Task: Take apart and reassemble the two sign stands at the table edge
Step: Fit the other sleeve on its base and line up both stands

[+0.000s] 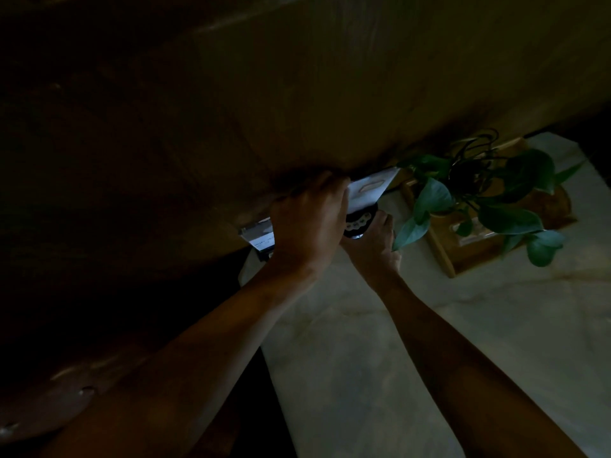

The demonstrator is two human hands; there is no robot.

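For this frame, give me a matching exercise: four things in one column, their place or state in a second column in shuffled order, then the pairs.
Things:
1. left hand
2. right hand
3. plant
4. second sign

Places or states:
A. on the wooden tray, right of the hands
B. gripping the top of the white sign panel
C. low at the sign's dark base
D. left of the hands, partly hidden behind one of them

Pairs: 1-B, 2-C, 3-A, 4-D
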